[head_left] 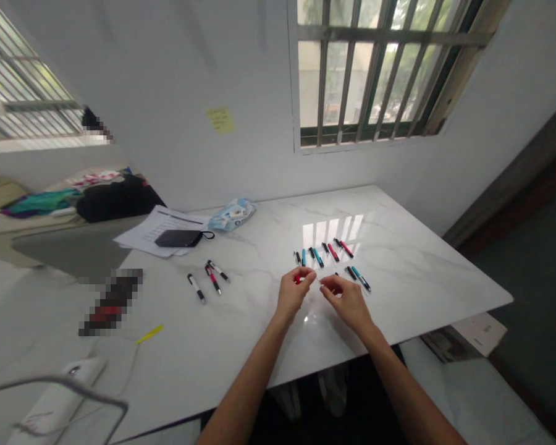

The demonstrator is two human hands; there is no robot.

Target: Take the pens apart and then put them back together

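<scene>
My left hand [296,292] is closed around a small red pen part [298,280], most of it hidden by the fingers. Close by on the right, my right hand [346,299] has thumb and forefinger pinched together. A thin pale sliver shows between the fingertips of both hands, too small to name. Beyond the hands lie pens in separate pieces: a blue barrel [318,257] and a red barrel [346,248], among others, with black parts beside them. Next to my right hand rests another blue barrel [361,279] with a black piece.
Several whole pens [212,278] lie to the left on the white marbled table [250,334]. Farther back are papers [143,230], a black pouch [178,238] and a blue-white packet [232,214]. A yellow strip [150,334] and a grey metal frame [74,384] are front left.
</scene>
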